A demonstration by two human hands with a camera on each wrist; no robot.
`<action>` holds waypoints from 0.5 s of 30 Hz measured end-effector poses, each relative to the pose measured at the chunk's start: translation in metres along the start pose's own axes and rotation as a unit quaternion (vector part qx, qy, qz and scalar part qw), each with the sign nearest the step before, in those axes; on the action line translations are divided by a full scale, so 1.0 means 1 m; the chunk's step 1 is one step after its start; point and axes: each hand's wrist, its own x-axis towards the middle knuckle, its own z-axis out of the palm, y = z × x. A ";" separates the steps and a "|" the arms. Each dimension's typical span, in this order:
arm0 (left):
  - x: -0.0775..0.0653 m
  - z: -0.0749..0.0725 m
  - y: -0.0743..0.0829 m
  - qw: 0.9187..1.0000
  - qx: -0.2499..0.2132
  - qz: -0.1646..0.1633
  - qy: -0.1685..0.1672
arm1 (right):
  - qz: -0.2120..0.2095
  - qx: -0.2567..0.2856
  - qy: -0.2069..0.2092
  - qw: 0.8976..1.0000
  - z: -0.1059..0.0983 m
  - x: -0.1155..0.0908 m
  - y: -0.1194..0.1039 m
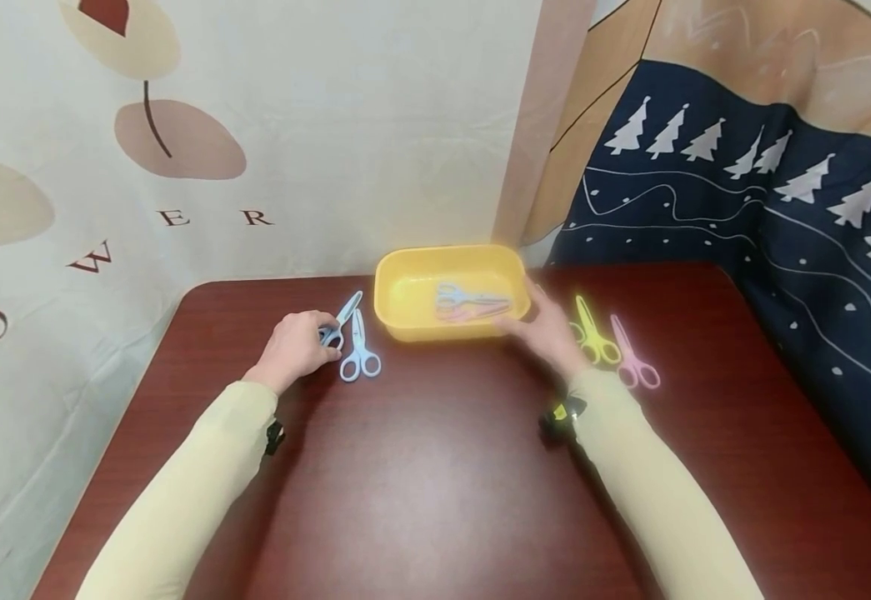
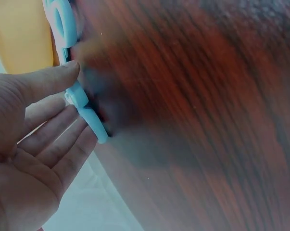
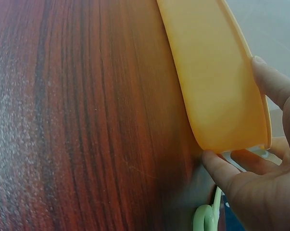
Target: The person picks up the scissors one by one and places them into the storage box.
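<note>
On the left of the table my left hand holds a pair of light blue scissors by the handles, thumb on one side and fingers on the other. A second pair of light blue scissors lies just right of that hand, blade pointing away. My right hand grips the right end of a yellow plastic basin, with fingertips on the rim and against the lower corner in the right wrist view. Inside the basin lie blue scissors and pink scissors.
Right of my right hand lie yellow-green scissors and another pair of pink scissors, partly near my wrist. The dark red wooden table ends at a printed cloth backdrop close behind the basin.
</note>
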 end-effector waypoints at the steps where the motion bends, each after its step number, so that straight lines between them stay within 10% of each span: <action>1: 0.000 0.000 0.000 1.000 -0.003 0.001 0.000 | -0.001 -0.001 0.000 1.000 0.000 0.000 0.000; 15: -0.006 -0.005 -0.002 0.999 -0.045 -0.007 0.021 | 0.004 -0.007 -0.005 1.000 -0.001 0.001 -0.002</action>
